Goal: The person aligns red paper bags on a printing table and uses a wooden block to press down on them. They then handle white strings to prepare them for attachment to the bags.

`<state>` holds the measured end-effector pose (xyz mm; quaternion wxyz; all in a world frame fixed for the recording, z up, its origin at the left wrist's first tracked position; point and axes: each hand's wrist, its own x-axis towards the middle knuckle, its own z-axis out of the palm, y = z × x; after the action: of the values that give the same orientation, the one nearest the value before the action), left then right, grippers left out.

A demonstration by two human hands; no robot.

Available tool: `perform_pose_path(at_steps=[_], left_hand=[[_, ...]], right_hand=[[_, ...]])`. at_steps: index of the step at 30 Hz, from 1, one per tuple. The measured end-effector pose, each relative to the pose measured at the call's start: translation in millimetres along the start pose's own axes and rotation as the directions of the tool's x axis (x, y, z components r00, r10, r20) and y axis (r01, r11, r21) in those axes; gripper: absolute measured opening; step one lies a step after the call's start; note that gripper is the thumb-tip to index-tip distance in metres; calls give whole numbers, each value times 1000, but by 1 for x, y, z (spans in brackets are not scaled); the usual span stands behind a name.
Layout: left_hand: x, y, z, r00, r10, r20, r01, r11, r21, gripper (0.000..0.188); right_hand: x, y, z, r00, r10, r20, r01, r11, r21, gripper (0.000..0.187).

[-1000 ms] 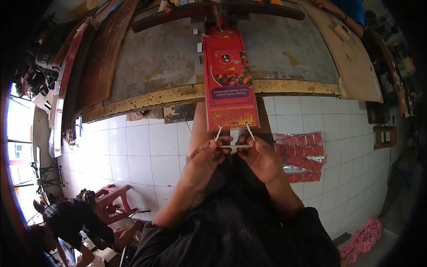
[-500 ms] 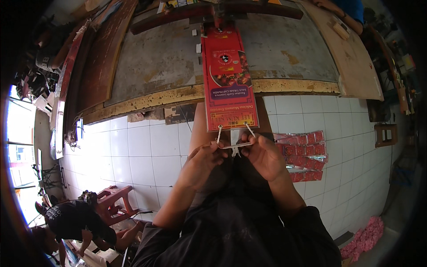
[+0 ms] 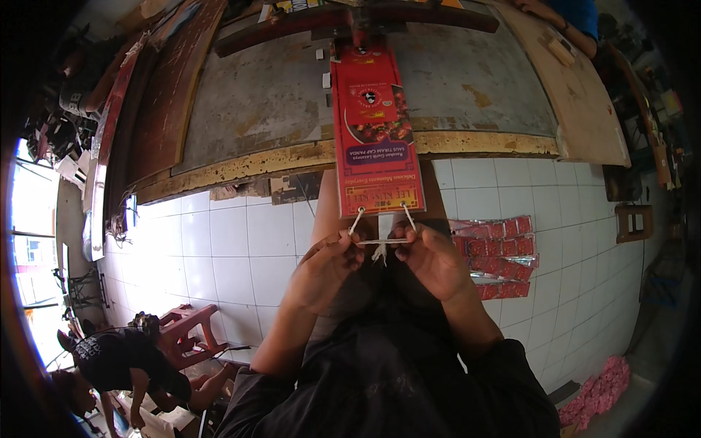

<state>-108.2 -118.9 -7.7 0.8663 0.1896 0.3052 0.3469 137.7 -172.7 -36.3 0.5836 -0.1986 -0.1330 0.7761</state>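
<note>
From here I see the left hand (image 3: 321,269) and right hand (image 3: 436,264) pinching the white cord (image 3: 381,241) at the end of the red card (image 3: 376,124) overhanging the bench (image 3: 248,95), seemingly evening the loop, which calls for balanced tension.

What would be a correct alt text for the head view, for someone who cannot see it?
A person's left hand and right hand hold a white cord threaded through two holes at the near end of a long red card. The card juts over the edge of a worn table; red packets lie on the tiled floor.
</note>
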Motion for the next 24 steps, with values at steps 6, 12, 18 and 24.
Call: perform_pose_path(at_steps=[6,12,18,24], left_hand=[[1,1,0,999,-1,45,0,1000,13,26],[0,4,3,998,-9,59,8,1000,11,37],[3,5,6,1000,-21,18,20,997,74,37],[8,8,12,998,-40,-46,46,990,130,44]], right_hand=[[2,-6,2,1000,-6,20,5,1000,21,27],[2,-9,5,1000,-4,-13,4,1000,30,30],[7,-11,8,999,12,-34,-10,998,70,39],[12,-10,11,997,15,-69,-11,998,61,41]])
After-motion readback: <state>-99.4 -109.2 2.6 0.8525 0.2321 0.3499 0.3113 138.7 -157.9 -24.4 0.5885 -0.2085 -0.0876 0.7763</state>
